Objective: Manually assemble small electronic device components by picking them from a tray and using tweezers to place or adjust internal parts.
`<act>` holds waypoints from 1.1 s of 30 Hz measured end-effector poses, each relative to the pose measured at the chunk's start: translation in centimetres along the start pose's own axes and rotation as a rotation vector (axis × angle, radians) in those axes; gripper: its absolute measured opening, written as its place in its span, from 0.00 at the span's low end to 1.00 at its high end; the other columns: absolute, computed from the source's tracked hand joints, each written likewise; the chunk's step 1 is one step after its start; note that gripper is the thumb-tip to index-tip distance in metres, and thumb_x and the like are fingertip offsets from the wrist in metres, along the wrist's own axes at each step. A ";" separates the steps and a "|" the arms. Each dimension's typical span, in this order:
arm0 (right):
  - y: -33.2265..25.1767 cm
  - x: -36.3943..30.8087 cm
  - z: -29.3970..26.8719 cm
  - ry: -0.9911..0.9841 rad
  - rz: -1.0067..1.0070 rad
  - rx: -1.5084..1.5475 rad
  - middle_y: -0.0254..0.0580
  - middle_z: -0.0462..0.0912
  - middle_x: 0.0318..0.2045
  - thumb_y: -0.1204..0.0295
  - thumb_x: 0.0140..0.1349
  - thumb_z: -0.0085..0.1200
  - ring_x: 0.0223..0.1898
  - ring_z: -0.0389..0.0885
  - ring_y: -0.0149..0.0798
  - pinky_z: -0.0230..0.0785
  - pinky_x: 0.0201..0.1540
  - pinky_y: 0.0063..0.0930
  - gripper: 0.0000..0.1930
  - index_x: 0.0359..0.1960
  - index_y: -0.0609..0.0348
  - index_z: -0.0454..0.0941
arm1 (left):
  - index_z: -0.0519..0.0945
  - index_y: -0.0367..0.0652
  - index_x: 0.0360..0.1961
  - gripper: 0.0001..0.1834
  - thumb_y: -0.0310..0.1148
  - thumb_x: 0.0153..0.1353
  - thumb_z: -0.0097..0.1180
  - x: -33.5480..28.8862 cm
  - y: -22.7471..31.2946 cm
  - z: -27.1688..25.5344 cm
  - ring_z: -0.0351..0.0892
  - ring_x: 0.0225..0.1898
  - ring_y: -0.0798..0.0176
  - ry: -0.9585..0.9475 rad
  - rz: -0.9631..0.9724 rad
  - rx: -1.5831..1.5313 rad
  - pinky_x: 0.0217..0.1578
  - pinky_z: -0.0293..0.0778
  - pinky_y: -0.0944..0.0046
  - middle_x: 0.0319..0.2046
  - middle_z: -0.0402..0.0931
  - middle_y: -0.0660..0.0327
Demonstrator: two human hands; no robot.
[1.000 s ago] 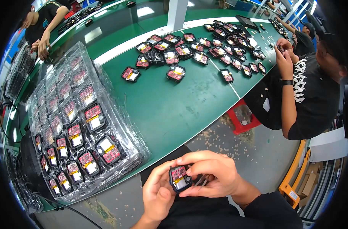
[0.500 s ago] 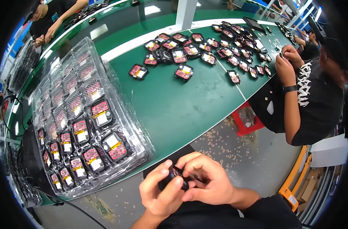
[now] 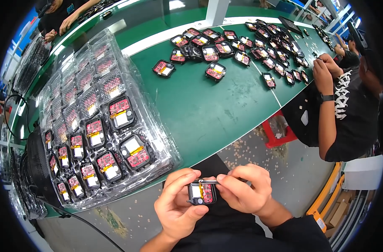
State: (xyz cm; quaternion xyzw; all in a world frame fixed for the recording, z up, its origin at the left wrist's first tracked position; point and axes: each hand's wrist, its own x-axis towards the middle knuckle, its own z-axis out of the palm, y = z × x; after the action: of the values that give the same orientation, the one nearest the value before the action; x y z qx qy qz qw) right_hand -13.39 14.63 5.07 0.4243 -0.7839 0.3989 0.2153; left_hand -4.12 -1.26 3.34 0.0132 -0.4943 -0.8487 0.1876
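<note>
Over the table's near edge, my left hand (image 3: 178, 206) is closed around a black smartwatch housing (image 3: 202, 192). Its open face shows a red circuit board, a white block and a yellow strip. My right hand (image 3: 248, 189) pinches a slim dark tool (image 3: 220, 182), perhaps tweezers, whose tip lies against the housing's upper edge. Left of my hands, a clear plastic tray (image 3: 157, 147) bears similar housings in its front pockets. More housings show through clear plastic farther back in the stack.
Loose housings (image 3: 216, 71) lie scattered on the green table (image 3: 191, 113). A co-worker's hands (image 3: 326, 71) are busy at the right edge. A red stool (image 3: 279, 130) stands beneath that edge, with small pale bits on the floor (image 3: 242, 155). A black cable (image 3: 86, 224) runs at lower left.
The housing has turned so its open face with the circuit board shows. My right fingers have moved up to its upper edge with the slim tool. The whole view has shifted slightly.
</note>
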 end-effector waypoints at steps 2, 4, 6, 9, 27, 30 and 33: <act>0.0 0.0 -0.1 -0.002 -0.026 -0.027 0.36 0.78 0.34 0.79 0.44 0.72 0.20 0.74 0.31 0.66 0.20 0.25 0.19 0.42 0.58 0.87 | 0.72 0.28 0.64 0.36 0.34 0.60 0.74 -0.1 -0.2 -0.1 0.81 0.57 0.42 0.012 -0.003 -0.011 0.58 0.80 0.49 0.61 0.68 0.44; -0.1 0.1 -0.2 0.000 -0.026 -0.048 0.35 0.79 0.34 0.80 0.43 0.71 0.19 0.73 0.30 0.64 0.19 0.24 0.20 0.42 0.58 0.87 | 0.72 0.28 0.64 0.36 0.34 0.60 0.74 -0.1 -0.1 -0.1 0.81 0.57 0.42 0.023 -0.009 -0.015 0.58 0.80 0.50 0.61 0.67 0.44; 0.0 0.0 -0.2 0.001 -0.030 -0.050 0.35 0.78 0.33 0.80 0.43 0.71 0.19 0.73 0.30 0.65 0.20 0.24 0.20 0.42 0.58 0.87 | 0.72 0.28 0.64 0.36 0.35 0.60 0.74 -0.1 0.0 0.0 0.81 0.57 0.42 0.032 -0.016 -0.019 0.58 0.80 0.50 0.62 0.67 0.44; 0.1 -0.2 -0.1 -0.011 -0.023 -0.026 0.35 0.79 0.33 0.80 0.44 0.71 0.19 0.74 0.31 0.66 0.20 0.25 0.18 0.41 0.58 0.87 | 0.72 0.28 0.65 0.36 0.35 0.60 0.74 0.0 0.1 0.0 0.81 0.58 0.43 0.000 -0.048 0.003 0.57 0.81 0.51 0.63 0.66 0.44; -0.6 0.6 -0.8 -0.112 0.169 0.095 0.37 0.81 0.30 0.80 0.47 0.71 0.23 0.80 0.34 0.71 0.21 0.27 0.12 0.35 0.60 0.86 | 0.71 0.26 0.67 0.36 0.28 0.61 0.72 0.1 0.2 -0.1 0.79 0.59 0.43 -0.032 -0.021 0.059 0.58 0.80 0.53 0.64 0.64 0.45; -0.6 0.5 -0.6 -0.113 0.160 0.079 0.37 0.81 0.30 0.80 0.47 0.71 0.22 0.80 0.34 0.71 0.21 0.27 0.13 0.36 0.60 0.86 | 0.71 0.26 0.67 0.35 0.25 0.61 0.71 0.0 0.4 -0.2 0.79 0.60 0.44 -0.031 -0.055 0.072 0.59 0.79 0.53 0.64 0.64 0.45; -0.5 0.3 -0.3 -0.107 0.139 0.067 0.36 0.81 0.30 0.80 0.47 0.71 0.22 0.80 0.34 0.72 0.21 0.27 0.13 0.36 0.60 0.86 | 0.71 0.25 0.67 0.35 0.24 0.61 0.71 0.1 0.6 -0.3 0.79 0.60 0.45 -0.040 -0.062 0.105 0.59 0.79 0.54 0.64 0.64 0.45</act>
State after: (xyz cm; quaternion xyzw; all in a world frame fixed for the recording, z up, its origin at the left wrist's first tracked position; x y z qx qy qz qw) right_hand -13.18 14.55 5.64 0.3967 -0.8080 0.4156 0.1307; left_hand -3.94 -1.79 3.69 0.0214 -0.5413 -0.8270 0.1501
